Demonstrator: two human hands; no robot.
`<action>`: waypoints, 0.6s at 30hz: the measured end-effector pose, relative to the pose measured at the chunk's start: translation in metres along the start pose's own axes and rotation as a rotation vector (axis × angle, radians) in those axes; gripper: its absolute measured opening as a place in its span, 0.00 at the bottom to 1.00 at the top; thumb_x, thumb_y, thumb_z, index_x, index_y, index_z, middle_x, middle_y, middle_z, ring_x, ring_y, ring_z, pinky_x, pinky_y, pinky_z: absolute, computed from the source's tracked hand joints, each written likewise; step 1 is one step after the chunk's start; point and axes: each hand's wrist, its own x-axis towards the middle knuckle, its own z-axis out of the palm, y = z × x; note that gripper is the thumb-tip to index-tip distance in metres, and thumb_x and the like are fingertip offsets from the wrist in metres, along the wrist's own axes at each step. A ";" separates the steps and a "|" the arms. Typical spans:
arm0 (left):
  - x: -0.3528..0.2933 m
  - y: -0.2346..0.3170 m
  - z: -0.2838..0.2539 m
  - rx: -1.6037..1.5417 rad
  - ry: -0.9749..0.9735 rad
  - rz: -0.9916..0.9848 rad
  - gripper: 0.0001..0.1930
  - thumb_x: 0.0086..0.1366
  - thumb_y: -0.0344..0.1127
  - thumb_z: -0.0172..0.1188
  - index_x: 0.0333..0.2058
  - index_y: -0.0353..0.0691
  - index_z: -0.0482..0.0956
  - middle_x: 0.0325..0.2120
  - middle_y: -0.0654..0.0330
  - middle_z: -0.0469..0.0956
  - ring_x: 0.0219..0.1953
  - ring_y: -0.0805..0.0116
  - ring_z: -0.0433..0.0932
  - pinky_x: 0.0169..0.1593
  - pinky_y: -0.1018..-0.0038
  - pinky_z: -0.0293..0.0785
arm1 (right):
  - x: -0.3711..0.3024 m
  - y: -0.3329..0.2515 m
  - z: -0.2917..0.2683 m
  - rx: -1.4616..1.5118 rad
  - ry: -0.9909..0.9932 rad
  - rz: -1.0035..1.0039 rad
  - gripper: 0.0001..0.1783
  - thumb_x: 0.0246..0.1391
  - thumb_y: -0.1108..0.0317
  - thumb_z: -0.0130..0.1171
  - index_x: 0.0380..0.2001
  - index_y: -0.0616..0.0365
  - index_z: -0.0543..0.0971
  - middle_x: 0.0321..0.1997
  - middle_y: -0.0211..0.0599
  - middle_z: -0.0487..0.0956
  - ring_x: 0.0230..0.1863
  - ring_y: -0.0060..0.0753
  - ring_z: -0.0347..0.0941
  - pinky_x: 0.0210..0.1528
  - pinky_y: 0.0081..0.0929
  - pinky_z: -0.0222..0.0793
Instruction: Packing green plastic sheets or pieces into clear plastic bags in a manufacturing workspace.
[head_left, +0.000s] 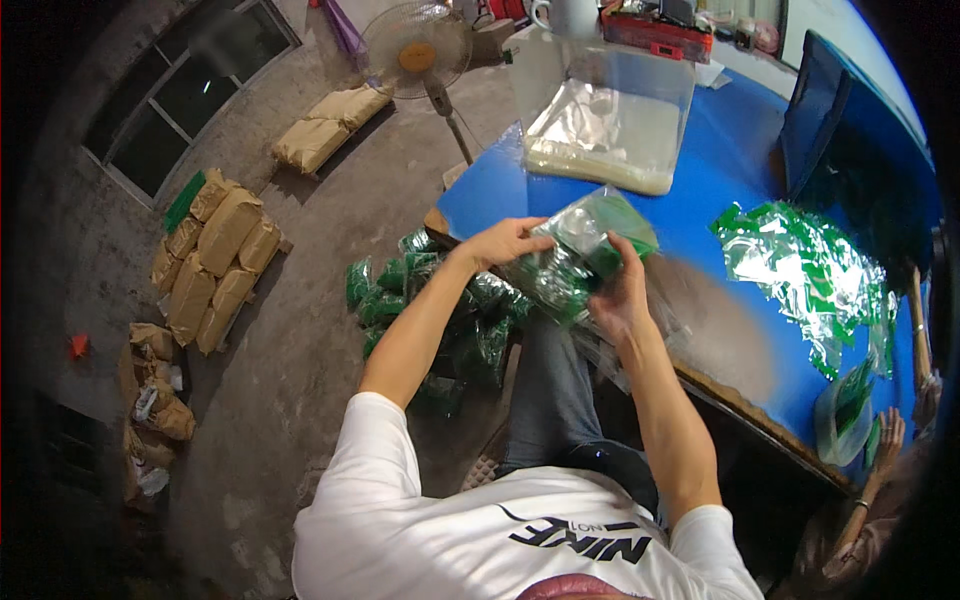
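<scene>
Between my hands, at the edge of the blue table (480, 200), is a clear plastic bag (585, 222) with green content, shiny and crinkled. My left hand (508, 242) grips its left side, fingers closed on the film. On the other side my right hand (622, 295) has thumb and fingers round the bag's right part. Below and left of the bag, several filled green clear packs (385, 290) lie in a heap beside my leg. What exactly the bag holds is too reflective to tell.
A large clear bin (605, 150) stands at the table's far side. Flat green-and-silver packets (800, 270) spread on the right, near a clear tub (845, 415) and another person's hand (888, 445). A standing fan (418, 55) and stacked brown sacks (225, 235) are at left.
</scene>
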 end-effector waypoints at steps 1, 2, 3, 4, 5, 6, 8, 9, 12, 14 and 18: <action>-0.003 -0.001 0.004 0.109 0.053 0.022 0.29 0.68 0.44 0.63 0.62 0.35 0.70 0.42 0.67 0.79 0.40 0.77 0.72 0.45 0.77 0.70 | -0.003 0.002 0.003 0.040 0.054 -0.101 0.24 0.60 0.53 0.55 0.53 0.58 0.74 0.52 0.42 0.78 0.51 0.41 0.76 0.59 0.46 0.71; -0.003 0.019 0.018 0.093 0.065 0.002 0.27 0.67 0.43 0.64 0.60 0.34 0.73 0.41 0.64 0.81 0.40 0.76 0.76 0.46 0.76 0.73 | 0.002 0.001 -0.003 0.000 0.072 -0.133 0.27 0.61 0.50 0.53 0.54 0.59 0.73 0.52 0.42 0.78 0.52 0.42 0.75 0.59 0.48 0.71; 0.001 0.025 0.032 0.082 0.050 0.000 0.27 0.67 0.43 0.64 0.60 0.34 0.73 0.41 0.64 0.81 0.40 0.76 0.76 0.46 0.76 0.73 | 0.000 -0.006 -0.012 -0.001 0.089 -0.137 0.27 0.61 0.50 0.53 0.54 0.59 0.73 0.52 0.42 0.78 0.52 0.42 0.75 0.59 0.48 0.71; 0.002 0.031 0.039 0.016 0.088 0.005 0.26 0.67 0.42 0.64 0.59 0.33 0.74 0.42 0.62 0.82 0.42 0.75 0.77 0.46 0.75 0.74 | -0.005 -0.015 -0.006 -0.099 0.082 -0.062 0.28 0.61 0.48 0.53 0.55 0.59 0.73 0.53 0.42 0.78 0.53 0.42 0.75 0.58 0.48 0.71; 0.005 0.034 0.043 -0.050 0.121 0.015 0.25 0.67 0.41 0.64 0.58 0.33 0.75 0.42 0.60 0.82 0.43 0.75 0.78 0.47 0.74 0.75 | -0.007 -0.026 -0.005 -0.198 0.077 0.007 0.30 0.61 0.46 0.53 0.55 0.60 0.73 0.54 0.42 0.78 0.53 0.41 0.75 0.58 0.48 0.71; 0.012 0.021 0.041 -0.060 0.112 -0.016 0.28 0.64 0.44 0.67 0.56 0.31 0.76 0.45 0.54 0.83 0.46 0.69 0.80 0.50 0.72 0.75 | -0.001 -0.036 -0.021 -0.288 0.071 0.085 0.32 0.60 0.44 0.56 0.55 0.61 0.74 0.49 0.42 0.79 0.44 0.39 0.78 0.50 0.43 0.75; 0.008 0.015 0.036 0.108 0.174 -0.013 0.30 0.63 0.46 0.68 0.56 0.29 0.76 0.46 0.52 0.82 0.48 0.65 0.80 0.52 0.71 0.75 | -0.022 -0.052 -0.023 -0.730 0.286 -0.020 0.30 0.60 0.45 0.58 0.51 0.62 0.77 0.44 0.41 0.80 0.38 0.38 0.79 0.44 0.40 0.76; 0.007 0.014 0.033 0.282 0.237 -0.014 0.33 0.61 0.48 0.70 0.56 0.28 0.75 0.47 0.49 0.82 0.49 0.62 0.80 0.54 0.70 0.75 | -0.030 -0.062 -0.025 -1.162 0.502 -0.130 0.28 0.60 0.46 0.60 0.47 0.62 0.80 0.38 0.40 0.82 0.32 0.37 0.79 0.39 0.38 0.77; 0.042 0.004 0.037 0.048 0.057 0.021 0.46 0.57 0.45 0.73 0.66 0.28 0.58 0.65 0.41 0.63 0.66 0.56 0.63 0.68 0.66 0.60 | -0.011 -0.068 -0.085 -1.256 0.493 -0.345 0.26 0.61 0.48 0.60 0.36 0.67 0.81 0.26 0.33 0.80 0.24 0.23 0.74 0.26 0.25 0.68; 0.075 -0.010 0.033 -0.183 -0.186 0.078 0.55 0.56 0.41 0.73 0.71 0.30 0.42 0.73 0.46 0.43 0.74 0.58 0.45 0.74 0.65 0.42 | 0.013 -0.072 -0.128 -1.288 0.508 -0.553 0.21 0.65 0.56 0.58 0.33 0.67 0.81 0.26 0.29 0.79 0.27 0.16 0.67 0.27 0.24 0.63; 0.060 0.029 0.041 -0.258 -0.370 0.076 0.55 0.55 0.41 0.74 0.71 0.30 0.45 0.71 0.50 0.53 0.71 0.61 0.53 0.71 0.66 0.50 | 0.034 -0.079 -0.125 -1.397 0.758 -0.601 0.30 0.61 0.47 0.55 0.35 0.72 0.82 0.28 0.53 0.80 0.32 0.39 0.76 0.39 0.40 0.71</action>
